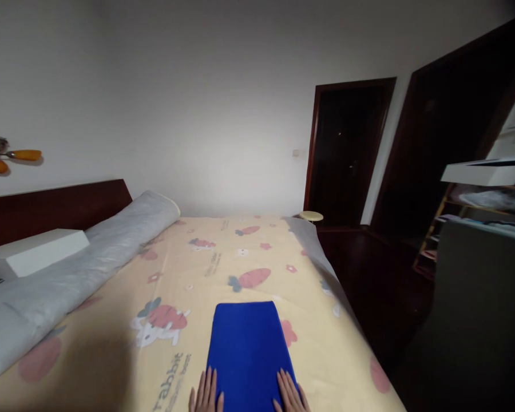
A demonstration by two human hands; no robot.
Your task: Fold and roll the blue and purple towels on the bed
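Note:
A flat blue rectangular item (249, 343), perhaps a folder or folded cloth, lies on the bed near me, its lower end cut off by the bottom of the view. My left hand (206, 393) rests at its left edge, fingers stretched forward and flat. Along the right edge lies my right hand (289, 393), also flat with fingers spread a little. Neither hand grips anything. Beneath is a yellow sheet (223, 257) printed with carrots, rabbits and flowers.
A grey rolled bedding piece (107, 246) runs along the left, by the dark headboard (68, 203) and a white box (47, 252). Beyond the bed's right side are a round stool (311, 216), a dark door (347, 154) and a shelf rack (438, 240).

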